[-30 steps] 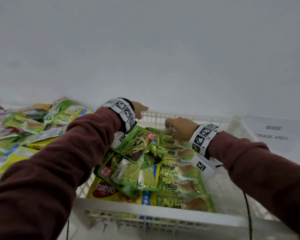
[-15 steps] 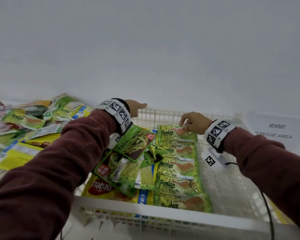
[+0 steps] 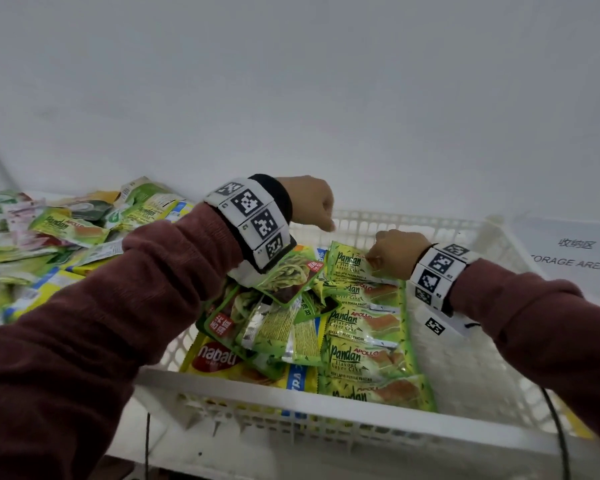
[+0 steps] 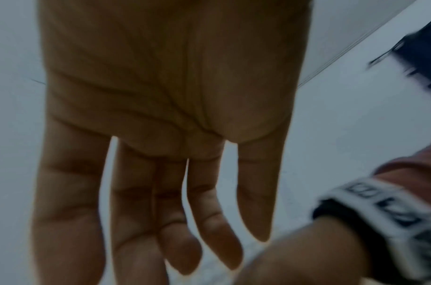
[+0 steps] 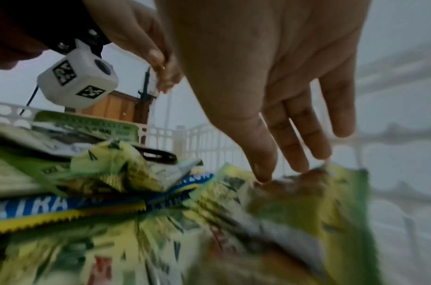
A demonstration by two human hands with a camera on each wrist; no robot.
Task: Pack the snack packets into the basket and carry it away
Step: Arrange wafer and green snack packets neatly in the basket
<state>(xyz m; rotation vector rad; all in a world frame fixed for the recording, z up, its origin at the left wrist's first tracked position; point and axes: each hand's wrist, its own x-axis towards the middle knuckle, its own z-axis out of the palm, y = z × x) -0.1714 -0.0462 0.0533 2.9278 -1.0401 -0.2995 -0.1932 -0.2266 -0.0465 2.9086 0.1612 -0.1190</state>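
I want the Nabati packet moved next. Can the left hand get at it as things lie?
Probably only in part. The left hand is open and free, but the Nabati packet lies under other green snack packets in the basket; only its near end shows.

One white basket [image 3: 413, 223] stood on the surface. Inside it, five Pandan cake packets [image 3: 361, 358] lay in a column from its near rim to its far wall. By its left wall were one yellow Nabati packet [image 3: 219, 358], two green noodle packets [image 3: 288, 275] with red labels, and two clear-ended wafer packets [image 3: 274, 330]. Beyond the basket's left wall a heap of packets [image 3: 66, 230] overlapped too much to count. Two hands showed, and one paper sign [image 3: 575, 254] by the right corner.
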